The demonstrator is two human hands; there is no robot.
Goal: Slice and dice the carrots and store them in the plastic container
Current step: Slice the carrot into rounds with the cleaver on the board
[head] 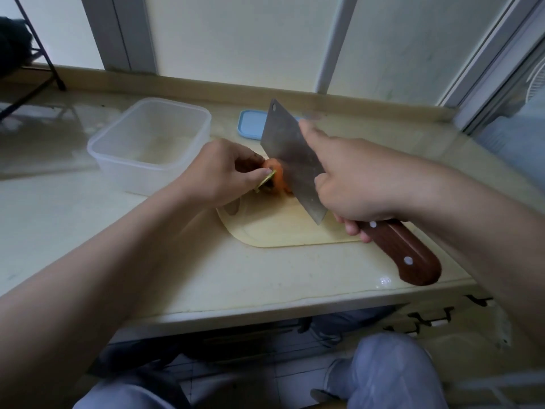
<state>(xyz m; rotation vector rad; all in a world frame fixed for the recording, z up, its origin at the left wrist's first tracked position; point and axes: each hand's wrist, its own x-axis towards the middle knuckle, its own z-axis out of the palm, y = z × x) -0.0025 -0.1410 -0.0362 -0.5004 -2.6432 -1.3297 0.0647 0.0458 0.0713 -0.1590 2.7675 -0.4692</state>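
On the cutting board (283,231), the left hand (218,175) pinches the carrot (275,175) in curled fingers (259,173). The right hand (359,184) grips the cleaver (292,160), its blade against the carrot. The plastic container (147,143) sits on the bench (88,225), just left of the board.

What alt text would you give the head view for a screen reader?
A person's right hand holds a cleaver with its blade against a carrot that the left hand pinches on a cutting board. A clear plastic container stands left of the board, and a blue lid lies behind the board.
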